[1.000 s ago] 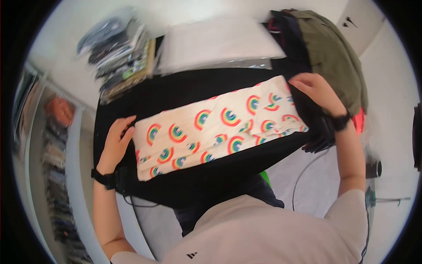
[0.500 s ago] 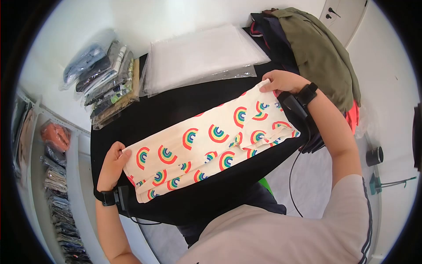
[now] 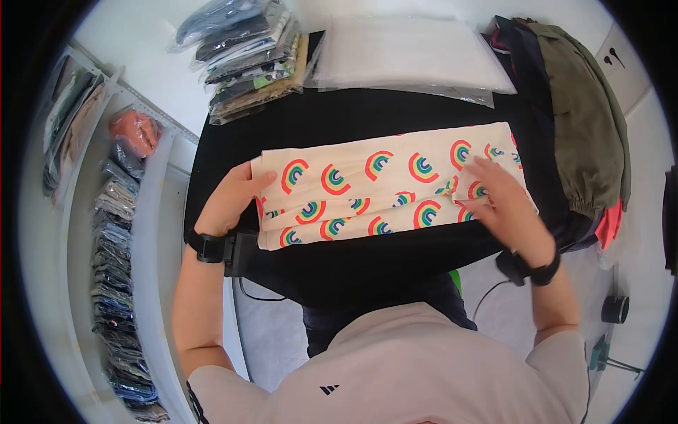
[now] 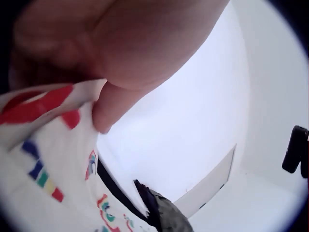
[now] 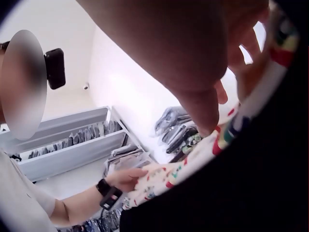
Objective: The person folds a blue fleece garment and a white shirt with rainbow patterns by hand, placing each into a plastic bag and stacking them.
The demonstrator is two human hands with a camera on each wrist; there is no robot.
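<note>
A cream cloth (image 3: 395,177) with rainbow prints lies folded into a long strip on the black table in the head view. The left hand (image 3: 233,198) pinches its left end, thumb on top and fingers beneath; the left wrist view shows that hand (image 4: 116,43) gripping the cloth (image 4: 63,159) edge. Over the right part of the strip is the right hand (image 3: 505,205), fingers spread and slightly bent, touching the fabric near a small crease. In the right wrist view, the right hand's (image 5: 193,58) thumb and fingers are apart along the cloth (image 5: 193,159).
Clear plastic bags (image 3: 417,53) lie flat at the table's back. Bagged folded garments (image 3: 254,63) are stacked at back left. An olive garment (image 3: 586,127) and dark clothes drape over the right side. Shelves (image 3: 148,233) of packed items stand at left.
The right hand has let go of the cloth's upper right corner and moved inward over its right part. The cloth lies more level now. The left hand still holds its left end.
</note>
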